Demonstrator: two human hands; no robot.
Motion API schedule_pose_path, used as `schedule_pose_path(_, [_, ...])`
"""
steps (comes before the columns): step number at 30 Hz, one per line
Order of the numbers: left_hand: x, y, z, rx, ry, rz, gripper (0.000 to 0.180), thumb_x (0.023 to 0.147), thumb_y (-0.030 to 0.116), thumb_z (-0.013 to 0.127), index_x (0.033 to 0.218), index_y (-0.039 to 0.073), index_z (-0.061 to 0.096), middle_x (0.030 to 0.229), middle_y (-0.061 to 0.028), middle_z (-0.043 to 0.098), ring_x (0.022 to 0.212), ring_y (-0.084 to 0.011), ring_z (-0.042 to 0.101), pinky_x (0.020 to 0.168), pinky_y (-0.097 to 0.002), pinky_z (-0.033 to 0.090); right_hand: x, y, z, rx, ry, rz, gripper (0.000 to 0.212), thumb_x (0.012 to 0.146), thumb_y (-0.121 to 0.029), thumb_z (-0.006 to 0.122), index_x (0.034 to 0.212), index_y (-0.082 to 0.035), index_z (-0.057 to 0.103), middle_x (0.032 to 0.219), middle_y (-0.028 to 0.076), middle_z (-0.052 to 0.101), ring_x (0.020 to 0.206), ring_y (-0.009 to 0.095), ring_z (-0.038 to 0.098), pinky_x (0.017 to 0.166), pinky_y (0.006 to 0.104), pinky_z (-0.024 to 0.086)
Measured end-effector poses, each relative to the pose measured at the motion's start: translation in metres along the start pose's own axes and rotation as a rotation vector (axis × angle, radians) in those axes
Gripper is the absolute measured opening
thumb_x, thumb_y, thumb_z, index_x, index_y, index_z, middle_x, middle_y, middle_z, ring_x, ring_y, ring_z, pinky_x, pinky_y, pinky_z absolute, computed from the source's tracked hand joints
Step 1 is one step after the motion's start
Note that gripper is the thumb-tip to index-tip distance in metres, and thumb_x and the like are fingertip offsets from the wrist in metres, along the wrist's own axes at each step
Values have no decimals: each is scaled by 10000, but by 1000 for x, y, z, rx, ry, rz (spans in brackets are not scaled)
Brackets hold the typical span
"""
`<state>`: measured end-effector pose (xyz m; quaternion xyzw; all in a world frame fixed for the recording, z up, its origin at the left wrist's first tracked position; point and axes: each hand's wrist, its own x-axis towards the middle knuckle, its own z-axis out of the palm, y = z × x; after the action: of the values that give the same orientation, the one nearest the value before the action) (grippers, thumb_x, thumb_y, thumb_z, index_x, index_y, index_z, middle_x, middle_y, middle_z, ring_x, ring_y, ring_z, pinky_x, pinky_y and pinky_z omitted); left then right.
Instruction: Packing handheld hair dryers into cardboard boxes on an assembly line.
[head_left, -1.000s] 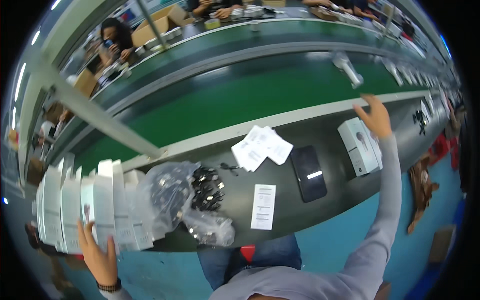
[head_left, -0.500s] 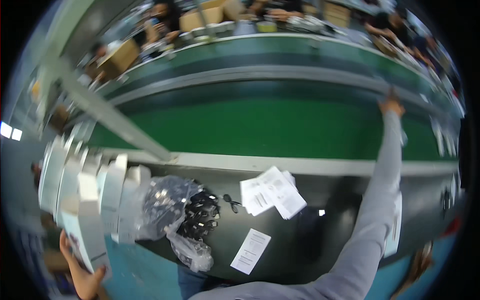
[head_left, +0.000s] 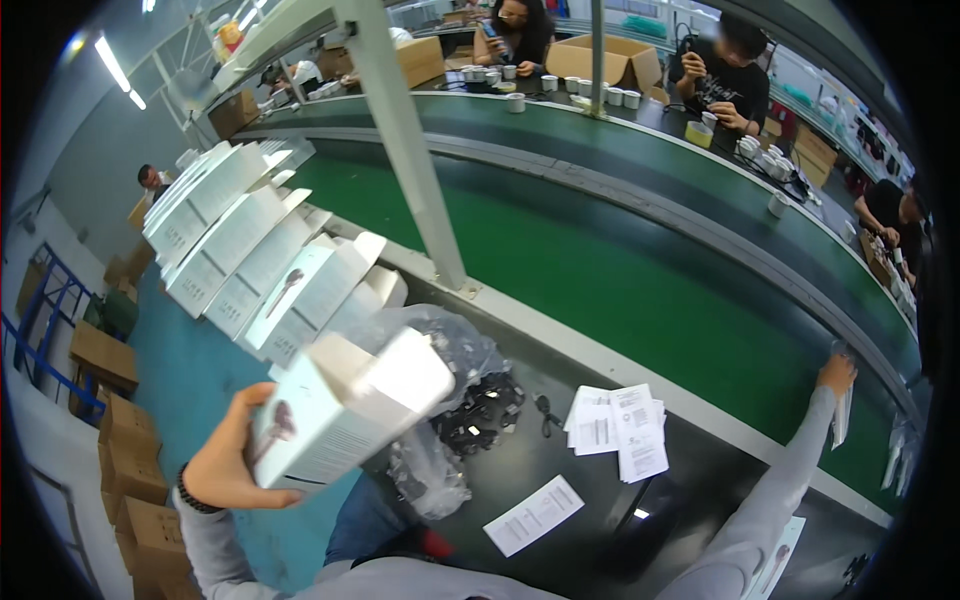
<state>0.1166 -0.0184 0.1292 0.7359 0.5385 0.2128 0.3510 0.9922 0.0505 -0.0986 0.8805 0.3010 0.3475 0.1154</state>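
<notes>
Presently, left hand [head_left: 225, 460] gripped a white carton [head_left: 345, 415] lifted clear of the worktop's [head_left: 600, 500] stacked row [head_left: 250, 250]; right hand [head_left: 835, 375], grip undeterminable, touched the green belt's [head_left: 640, 290] edge.

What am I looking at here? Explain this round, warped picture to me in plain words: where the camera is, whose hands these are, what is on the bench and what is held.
The camera sits on a person's head and looks down through a fisheye lens, so straight edges bend near the rim. There is no machine: both arms, in grey sleeves, belong to the wearer. The left hand has a white carton in its grip, lifted above the dark workbench. The right hand is stretched far out to the edge of the green conveyor belt, touching a small clear packet. On the bench lie loose printed leaflets, one single sheet and a clear plastic bag with black parts. A row of the same white cartons stands at the left. Other people work across the belt.
</notes>
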Motion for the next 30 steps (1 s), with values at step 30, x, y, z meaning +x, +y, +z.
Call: schedule_pose_path(30, [-23,-143,92,93,-1040,579,960,537,249,870,1305,4,348,1042,-130,455,972,-284,482,862,-365,396,-494,71,-451,851,149,-4,312,763,-164,630,1011,25,629,1089,150,627,1110,291,528,976,374,401])
